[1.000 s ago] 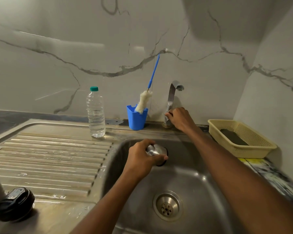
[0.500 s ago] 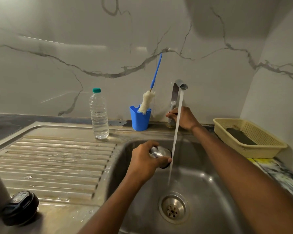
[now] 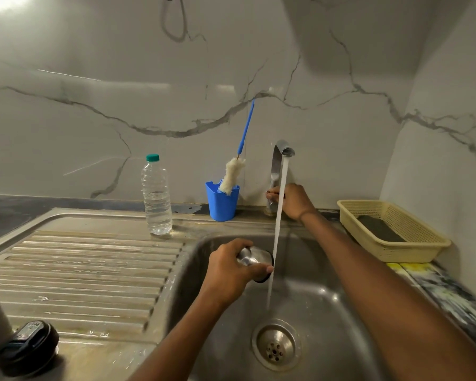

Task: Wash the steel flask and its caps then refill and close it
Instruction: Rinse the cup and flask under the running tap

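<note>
Marble-veined wall tiles back a steel sink point(image 3: 327, 312) with a ribbed draining board point(image 3: 80, 270) to its left.

Steel cap point(image 3: 254, 259): held over the basin on its side, mouth toward the water stream point(image 3: 276, 229), rim just beside it, not clearly under it. Left hand point(image 3: 228, 270) grips the cap, fingers and thumb curled round its body. Right hand point(image 3: 293, 200) is wrapped around the tap point(image 3: 276, 171) at its base; whether it clasps a lever there I cannot tell.

A grey body at the bottom left edge may be the flask; too cropped to confirm. Black inner cap point(image 3: 29, 343) sits on the draining board beside it.

Outward: blue cup point(image 3: 221, 200) with a bottle brush point(image 3: 232, 174), a plastic water bottle point(image 3: 157, 196), a yellow basket point(image 3: 390, 232) on the right counter.

Step in hand, judged: rinsing the cap. Shift it right so the flow enters the mouth, then rotate it; moderate flow limits splash.

Versus 1.0 s ago: no water then; the stream now runs in full. Cap and both hands have barely moved.
</note>
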Tool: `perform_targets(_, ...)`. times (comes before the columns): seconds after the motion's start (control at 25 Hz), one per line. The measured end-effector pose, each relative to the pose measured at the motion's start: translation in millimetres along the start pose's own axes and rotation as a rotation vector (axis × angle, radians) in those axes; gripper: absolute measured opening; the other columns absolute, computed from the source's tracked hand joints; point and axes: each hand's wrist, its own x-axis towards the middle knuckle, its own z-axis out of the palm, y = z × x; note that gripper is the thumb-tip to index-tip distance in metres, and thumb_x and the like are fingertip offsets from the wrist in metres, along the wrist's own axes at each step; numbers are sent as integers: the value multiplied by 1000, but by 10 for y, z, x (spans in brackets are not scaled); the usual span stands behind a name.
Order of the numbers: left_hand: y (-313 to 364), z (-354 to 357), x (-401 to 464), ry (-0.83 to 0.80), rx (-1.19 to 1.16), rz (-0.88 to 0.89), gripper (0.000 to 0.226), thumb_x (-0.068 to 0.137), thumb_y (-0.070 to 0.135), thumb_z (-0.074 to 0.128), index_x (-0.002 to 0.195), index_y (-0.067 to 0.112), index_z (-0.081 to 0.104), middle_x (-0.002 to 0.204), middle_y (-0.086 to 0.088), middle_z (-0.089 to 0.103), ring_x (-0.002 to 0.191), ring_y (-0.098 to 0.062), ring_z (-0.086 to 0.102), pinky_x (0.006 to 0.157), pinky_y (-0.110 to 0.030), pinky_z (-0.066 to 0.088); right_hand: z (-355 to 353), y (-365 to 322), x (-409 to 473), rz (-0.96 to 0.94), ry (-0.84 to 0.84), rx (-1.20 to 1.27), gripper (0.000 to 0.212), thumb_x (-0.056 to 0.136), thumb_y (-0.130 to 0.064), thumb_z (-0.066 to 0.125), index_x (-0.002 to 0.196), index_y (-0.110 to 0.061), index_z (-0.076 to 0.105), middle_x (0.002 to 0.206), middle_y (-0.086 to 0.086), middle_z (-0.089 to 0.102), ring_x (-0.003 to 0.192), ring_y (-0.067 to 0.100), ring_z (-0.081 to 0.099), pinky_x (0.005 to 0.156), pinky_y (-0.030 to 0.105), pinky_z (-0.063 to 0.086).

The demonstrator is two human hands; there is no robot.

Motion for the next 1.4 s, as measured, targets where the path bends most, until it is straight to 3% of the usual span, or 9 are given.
perform_targets(0.12, 45, 13, 26, 29, -120, -74, 67, 70, 37, 92, 129, 23, 63, 113, 3, 70, 100, -15, 71, 86, -36, 63, -98, 72, -245, 79, 173, 48, 21, 97, -13, 69, 117, -11, 76, 113, 7, 76, 103, 22, 70, 95, 30, 54)
perform_targets(0.24, 126, 113, 190, 48, -173, -136, 68, 75, 25, 91, 135, 20, 59, 122, -4, 68, 102, -17, 70, 88, -38, 63, -161, 78, -634, 275, 223, 376, 16, 96, -8, 67, 106, -13, 79, 111, 6, 77, 96, 18, 73, 87, 36, 62)
perform_targets(0.4, 230, 303, 468, 60, -164, -137, 68, 80, 14, 85, 140, 15, 55, 126, -8, 64, 109, -21, 66, 88, -29, 59, -152, -104, -1099, 543, -127, 778, 23, 98, -25, 67, 118, -13, 71, 115, 11, 74, 105, 28, 72, 89, 47, 62)
perform_targets(0.52, 194, 493, 561, 72, -106, -101, 88, 78, 16, 86, 154, 14, 40, 144, -13, 56, 127, -28, 58, 103, -40, 54, -46, -151, -1218, 565, -259, 897, 35, 95, -29, 72, 126, -15, 65, 121, 14, 71, 108, 34, 72, 89, 51, 61)
perform_targets(0.72, 68, 622, 586, 76, -173, -62, 60, 79, 11, 85, 131, 13, 54, 112, -2, 65, 94, -12, 67, 74, -19, 55, 3, -61, -1191, 606, -121, 1209, 27, 96, -9, 66, 122, -1, 67, 121, 22, 70, 102, 31, 72, 88, 42, 62)
perform_targets(0.8, 53, 619, 570, 58, -212, -62, 59, 79, 13, 85, 130, 14, 56, 115, -5, 67, 96, -13, 69, 74, -20, 56, -12, -35, -1196, 631, -106, 1292, 26, 96, -8, 64, 121, 1, 67, 122, 24, 68, 105, 31, 69, 86, 40, 62)
perform_targets(1.08, 55, 589, 510, -39, -231, 89, 59, 93, 27, 73, 146, 29, 47, 133, 1, 57, 115, -15, 62, 98, -34, 55, -6, -62, -1207, 648, -65, 1429, 28, 102, 1, 51, 128, 5, 60, 132, 30, 60, 127, 43, 60, 110, 53, 48)
perform_targets(1.24, 91, 571, 516, -85, 20, 202, 63, 98, 33, 64, 154, 23, 36, 137, 3, 43, 117, -14, 53, 96, -26, 48, -8, -67, -1221, 653, -64, 1381, 32, 103, 1, 48, 132, 2, 60, 134, 27, 60, 115, 39, 67, 88, 47, 62)
perform_targets(1.4, 108, 542, 547, -189, 132, 138, 46, 97, 46, 63, 131, 22, 43, 111, -1, 63, 91, -13, 65, 79, -28, 57, -45, -73, -1224, 601, -78, 1275, 33, 103, 0, 49, 134, -4, 61, 133, 22, 60, 115, 40, 66, 73, 46, 65)
